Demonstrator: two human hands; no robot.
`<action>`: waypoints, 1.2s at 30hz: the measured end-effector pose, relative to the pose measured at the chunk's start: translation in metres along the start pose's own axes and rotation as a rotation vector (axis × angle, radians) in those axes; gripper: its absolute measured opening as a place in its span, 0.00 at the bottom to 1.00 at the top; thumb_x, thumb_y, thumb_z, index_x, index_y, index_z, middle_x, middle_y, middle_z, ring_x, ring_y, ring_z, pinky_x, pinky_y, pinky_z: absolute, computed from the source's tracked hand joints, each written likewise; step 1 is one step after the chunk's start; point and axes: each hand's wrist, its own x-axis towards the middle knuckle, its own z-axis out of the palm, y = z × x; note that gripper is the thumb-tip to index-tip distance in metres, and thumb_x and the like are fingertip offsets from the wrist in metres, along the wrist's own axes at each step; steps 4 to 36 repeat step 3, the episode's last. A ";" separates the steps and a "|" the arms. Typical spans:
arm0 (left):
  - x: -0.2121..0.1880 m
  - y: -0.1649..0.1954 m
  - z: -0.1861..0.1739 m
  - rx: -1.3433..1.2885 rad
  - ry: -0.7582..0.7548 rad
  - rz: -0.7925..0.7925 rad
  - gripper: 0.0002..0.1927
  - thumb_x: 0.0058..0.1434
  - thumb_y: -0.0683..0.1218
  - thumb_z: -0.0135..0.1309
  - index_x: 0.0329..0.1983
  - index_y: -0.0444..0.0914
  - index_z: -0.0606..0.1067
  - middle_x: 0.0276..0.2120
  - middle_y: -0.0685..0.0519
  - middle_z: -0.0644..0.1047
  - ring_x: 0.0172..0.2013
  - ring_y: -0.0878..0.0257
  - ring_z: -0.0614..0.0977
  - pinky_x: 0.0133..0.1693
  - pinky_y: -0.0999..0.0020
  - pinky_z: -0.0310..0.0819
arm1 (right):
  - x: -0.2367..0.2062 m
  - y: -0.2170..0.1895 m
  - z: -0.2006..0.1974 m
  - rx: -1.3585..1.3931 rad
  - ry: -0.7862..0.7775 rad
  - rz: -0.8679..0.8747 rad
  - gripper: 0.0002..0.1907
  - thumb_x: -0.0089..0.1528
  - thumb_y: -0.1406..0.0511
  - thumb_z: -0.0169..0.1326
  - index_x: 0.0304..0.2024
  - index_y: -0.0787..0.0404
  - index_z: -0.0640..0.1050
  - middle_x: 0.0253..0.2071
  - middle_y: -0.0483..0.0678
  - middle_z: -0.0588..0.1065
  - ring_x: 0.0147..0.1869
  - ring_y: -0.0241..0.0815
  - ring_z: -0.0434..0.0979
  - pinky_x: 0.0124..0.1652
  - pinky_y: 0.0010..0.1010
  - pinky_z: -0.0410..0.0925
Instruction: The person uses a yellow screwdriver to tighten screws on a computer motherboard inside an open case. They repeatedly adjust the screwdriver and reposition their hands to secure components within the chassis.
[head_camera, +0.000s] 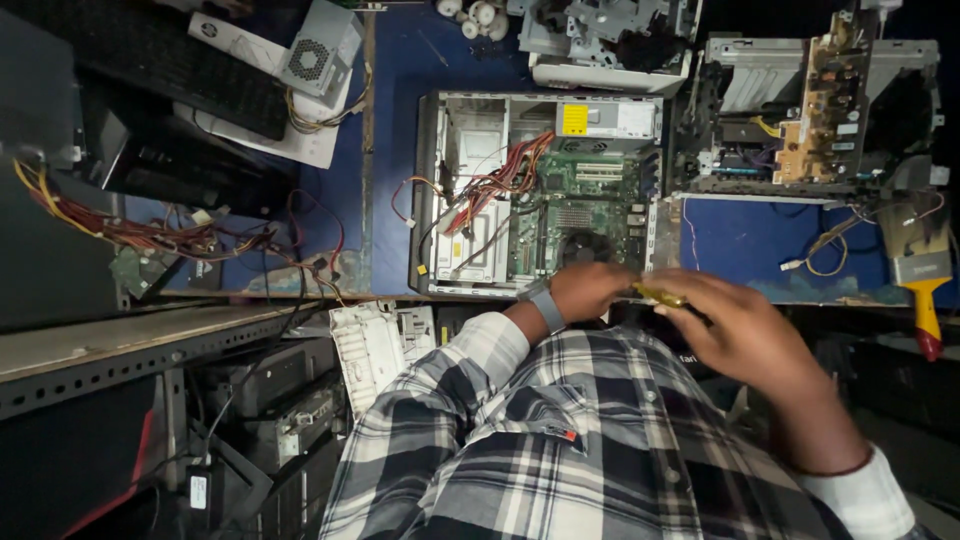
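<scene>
My left hand (585, 290), with a grey watch on the wrist, and my right hand (745, 335) meet at the near edge of the blue table. Between them is a small yellow-handled tool (660, 296). The fingers of both hands are closed on it, the left at one end and the right over the other. Just beyond the hands lies an open computer case (440, 190) on its side. Its green motherboard (590, 200), dark fan and a bundle of red and orange wires (495, 185) are exposed. My checked shirt fills the lower middle of the view.
A stripped machine with a tan circuit board (820, 110) stands at the back right. A paintbrush with a yellow and red handle (925, 285) lies at the right edge. On the left are a power supply (320, 45), a black keyboard (150, 60) and loose wires (150, 235), with metal shelving below.
</scene>
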 end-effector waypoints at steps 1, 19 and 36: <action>-0.001 0.002 0.000 -0.016 0.000 -0.013 0.18 0.60 0.39 0.51 0.53 0.41 0.77 0.47 0.47 0.82 0.42 0.46 0.85 0.39 0.54 0.80 | -0.003 0.001 0.000 -0.014 0.027 0.033 0.22 0.57 0.69 0.63 0.55 0.62 0.79 0.53 0.56 0.80 0.53 0.52 0.84 0.50 0.37 0.76; -0.001 0.005 -0.003 -0.028 -0.013 -0.036 0.18 0.60 0.40 0.51 0.54 0.41 0.77 0.47 0.47 0.82 0.43 0.46 0.84 0.40 0.54 0.80 | -0.006 0.003 0.009 -0.040 0.083 0.099 0.20 0.59 0.69 0.62 0.55 0.60 0.78 0.53 0.55 0.80 0.53 0.49 0.84 0.48 0.36 0.77; -0.001 0.005 -0.003 -0.028 -0.013 -0.036 0.18 0.60 0.40 0.51 0.54 0.41 0.77 0.47 0.47 0.82 0.43 0.46 0.84 0.40 0.54 0.80 | -0.006 0.003 0.009 -0.040 0.083 0.099 0.20 0.59 0.69 0.62 0.55 0.60 0.78 0.53 0.55 0.80 0.53 0.49 0.84 0.48 0.36 0.77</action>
